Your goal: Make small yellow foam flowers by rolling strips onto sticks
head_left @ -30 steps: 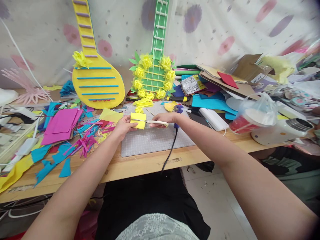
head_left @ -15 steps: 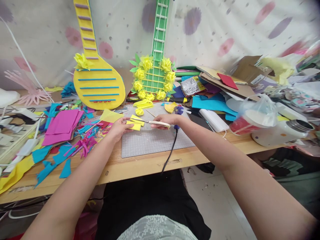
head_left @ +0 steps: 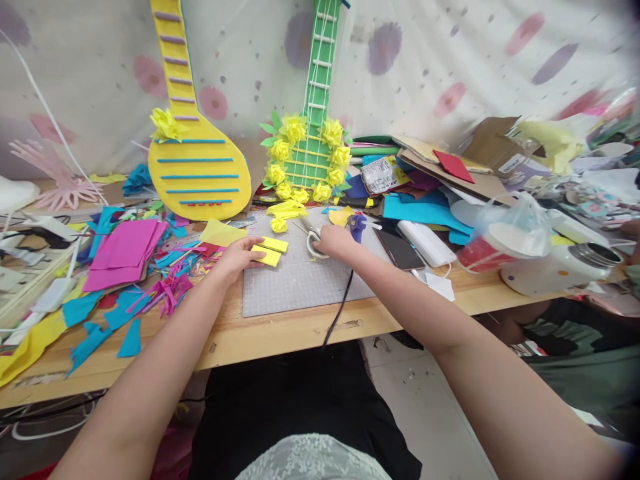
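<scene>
My left hand (head_left: 239,257) pinches yellow paper pieces (head_left: 269,256) at their left ends, over the cutting mat (head_left: 285,297). Two strips show, with a narrow gap between them. To the right, my right hand (head_left: 336,241) has its fingers on the pale handles of a pair of scissors (head_left: 315,248), low over the mat. The blades point away and to the left; part of the handles is hidden by the hand. Just beyond the hand is a purple glue gun (head_left: 357,227). A small yellow paper flower (head_left: 279,225) and folded yellow paper (head_left: 287,209) sit behind the strips.
Yellow (head_left: 200,170) and green (head_left: 316,157) guitar-shaped crafts stand against the wall. Coloured paper scraps (head_left: 170,290) and magenta sheets (head_left: 125,253) cover the left. A phone (head_left: 399,248), a bagged cup (head_left: 500,247) and a white bottle (head_left: 545,268) are on the right.
My right hand has drawn the scissors away from the yellow paper, to the right, and their blades have swung to point away from me. My left hand stays on the paper.
</scene>
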A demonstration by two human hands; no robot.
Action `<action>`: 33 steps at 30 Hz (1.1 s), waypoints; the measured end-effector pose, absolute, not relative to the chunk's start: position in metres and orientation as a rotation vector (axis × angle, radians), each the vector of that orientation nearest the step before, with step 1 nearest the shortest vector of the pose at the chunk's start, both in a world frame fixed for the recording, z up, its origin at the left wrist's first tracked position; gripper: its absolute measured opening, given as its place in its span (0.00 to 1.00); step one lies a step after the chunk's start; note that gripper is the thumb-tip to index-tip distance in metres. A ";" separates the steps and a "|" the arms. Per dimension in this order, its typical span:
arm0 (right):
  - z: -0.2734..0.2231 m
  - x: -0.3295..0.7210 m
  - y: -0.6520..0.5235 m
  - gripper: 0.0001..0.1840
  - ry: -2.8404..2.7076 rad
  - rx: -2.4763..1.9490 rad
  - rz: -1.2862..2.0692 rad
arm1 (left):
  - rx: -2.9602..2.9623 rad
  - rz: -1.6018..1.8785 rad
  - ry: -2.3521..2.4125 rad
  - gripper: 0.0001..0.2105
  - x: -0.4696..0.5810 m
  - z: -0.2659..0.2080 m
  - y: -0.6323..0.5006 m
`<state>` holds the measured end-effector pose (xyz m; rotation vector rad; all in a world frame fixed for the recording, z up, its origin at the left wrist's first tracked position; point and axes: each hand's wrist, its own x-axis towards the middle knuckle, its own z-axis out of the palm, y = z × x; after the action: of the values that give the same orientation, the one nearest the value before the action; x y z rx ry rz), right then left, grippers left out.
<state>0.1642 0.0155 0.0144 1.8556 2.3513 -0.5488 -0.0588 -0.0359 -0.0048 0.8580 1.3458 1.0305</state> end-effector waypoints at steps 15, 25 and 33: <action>0.031 0.144 0.007 0.16 2.703 1.984 -0.480 | 1.155 0.978 1.319 0.21 -0.072 0.016 -0.038; 0.017 0.115 0.008 0.15 2.171 1.825 -2.323 | 1.269 0.974 1.271 0.24 -0.072 0.019 -0.035; 0.017 0.118 0.010 0.15 2.208 1.543 -2.548 | 1.103 1.056 1.374 0.27 -0.057 0.005 -0.030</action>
<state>0.1175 0.0097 0.0173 1.5425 2.2084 -2.5481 -0.0565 -0.0297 0.0053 1.1028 1.3742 1.0557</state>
